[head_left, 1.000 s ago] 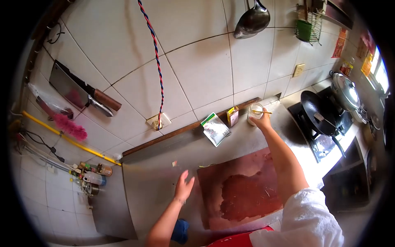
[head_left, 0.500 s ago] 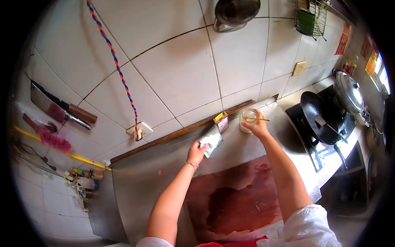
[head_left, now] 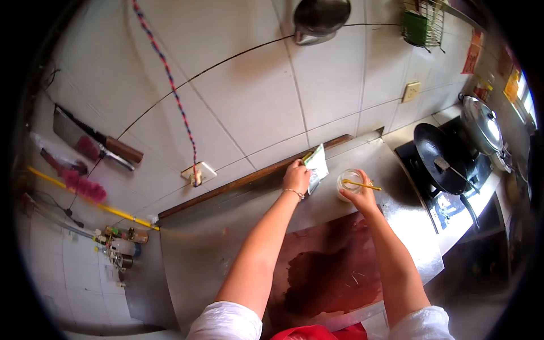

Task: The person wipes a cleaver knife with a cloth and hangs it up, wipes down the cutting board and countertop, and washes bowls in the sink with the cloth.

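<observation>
My left hand (head_left: pixel 297 177) is closed on a white, green and silver packet (head_left: pixel 318 167), held near the wooden strip at the wall. To its right, my right hand (head_left: pixel 362 195) grips a glass jar (head_left: pixel 348 180) with its fingers around the side. A yellow stick-like handle (head_left: pixel 365 185) lies across the jar's mouth and points right. The small box behind the packet is mostly hidden by my left hand. Below both hands is a wet, reddish-brown board (head_left: pixel 334 266) on the metal counter (head_left: pixel 209 255).
At the right, a black wok (head_left: pixel 439 153) with a spatula sits on the stove beside a lidded pot (head_left: pixel 481 124). Knives (head_left: pixel 96 136) hang on the left wall. A twisted cord (head_left: pixel 173 90) runs down to a socket. Bottles (head_left: pixel 122 246) stand at the far left.
My left hand, empty at first, took hold of the packet and moved it up and right. My right hand stays on the jar, which now sits a little nearer me.
</observation>
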### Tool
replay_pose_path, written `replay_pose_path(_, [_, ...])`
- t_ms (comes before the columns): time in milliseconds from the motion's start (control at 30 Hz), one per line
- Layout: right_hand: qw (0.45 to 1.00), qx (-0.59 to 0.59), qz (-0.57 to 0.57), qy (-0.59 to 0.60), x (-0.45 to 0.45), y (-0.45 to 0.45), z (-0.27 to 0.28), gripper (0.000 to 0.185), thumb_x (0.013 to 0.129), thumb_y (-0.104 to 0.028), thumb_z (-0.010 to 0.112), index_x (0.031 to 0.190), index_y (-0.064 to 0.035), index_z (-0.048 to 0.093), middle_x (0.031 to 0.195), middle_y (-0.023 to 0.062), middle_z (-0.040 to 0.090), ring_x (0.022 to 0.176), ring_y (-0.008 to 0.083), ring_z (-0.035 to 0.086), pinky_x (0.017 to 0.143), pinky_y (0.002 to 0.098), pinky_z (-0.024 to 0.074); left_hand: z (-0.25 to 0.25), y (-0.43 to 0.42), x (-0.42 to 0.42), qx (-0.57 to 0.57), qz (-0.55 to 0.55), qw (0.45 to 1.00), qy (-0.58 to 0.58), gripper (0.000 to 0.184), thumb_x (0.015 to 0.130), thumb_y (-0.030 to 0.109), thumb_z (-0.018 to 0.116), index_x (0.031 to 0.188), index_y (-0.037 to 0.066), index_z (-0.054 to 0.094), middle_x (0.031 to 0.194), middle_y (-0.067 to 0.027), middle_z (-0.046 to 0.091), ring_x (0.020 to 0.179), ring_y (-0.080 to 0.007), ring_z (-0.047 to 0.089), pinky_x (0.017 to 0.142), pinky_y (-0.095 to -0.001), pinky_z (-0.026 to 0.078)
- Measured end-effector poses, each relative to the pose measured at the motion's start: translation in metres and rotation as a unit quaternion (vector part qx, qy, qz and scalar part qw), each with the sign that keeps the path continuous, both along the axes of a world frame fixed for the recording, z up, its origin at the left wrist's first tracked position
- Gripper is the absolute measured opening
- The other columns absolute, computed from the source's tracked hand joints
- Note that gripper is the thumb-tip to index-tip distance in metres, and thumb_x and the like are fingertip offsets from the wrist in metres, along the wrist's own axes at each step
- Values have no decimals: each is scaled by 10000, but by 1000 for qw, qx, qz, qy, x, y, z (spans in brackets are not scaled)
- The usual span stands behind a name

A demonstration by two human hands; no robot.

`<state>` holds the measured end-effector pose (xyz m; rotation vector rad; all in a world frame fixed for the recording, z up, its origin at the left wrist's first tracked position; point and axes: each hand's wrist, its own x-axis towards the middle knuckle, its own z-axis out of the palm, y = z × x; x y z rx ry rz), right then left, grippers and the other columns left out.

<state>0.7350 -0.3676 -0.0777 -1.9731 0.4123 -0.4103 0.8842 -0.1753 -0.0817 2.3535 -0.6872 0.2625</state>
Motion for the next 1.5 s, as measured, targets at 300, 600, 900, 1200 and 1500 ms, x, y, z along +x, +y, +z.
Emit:
replay_pose_path(300, [996,83,-7,25,-29,-5,-26,800,687,-258,783,1355,-111,368,1303,150,453,1205,290,441,958,434,380,45,128,-110,-159,22,987,8,208,797,103,670,975,-3,650,1117,-179,567,941,-311,593,821,-362,487])
replay_pose_path(600, [992,109,4,65,-1,99,-14,796,728,-267,761,1391,-217,325,1334,89,451,1193,268,450,877,493,385,47,508,-201,-135,286,948,35,189,809,115,662,985,46,664,997,-126,597,914,-256,600,774,-340,499])
replay_pose_path(900, [938,208,271,60,-12,546,38,770,712,-176,764,1356,-135,345,1330,89,404,1164,236,451,855,380,412,22,887,-284,-65,535,841,-52,162,793,138,653,916,36,678,1006,-127,609,932,-307,581,816,-375,472])
replay_pose_path(1200, [835,170,522,42,-9,989,-8,763,684,-121,793,1303,3,364,1239,136,457,1145,234,469,957,340,419,-24,1131,-274,-18,608,792,-40,169,770,144,681,857,3,647,996,-128,617,877,-297,611,747,-367,490])
replay_pose_path(1500, [827,24,559,47,-15,1197,-19,859,649,-269,822,1317,16,363,1281,179,484,1188,279,478,977,347,403,-69,1210,-235,-46,570,815,-95,194,782,79,642,956,-3,618,1210,-222,514,1046,-359,540,821,-381,487])
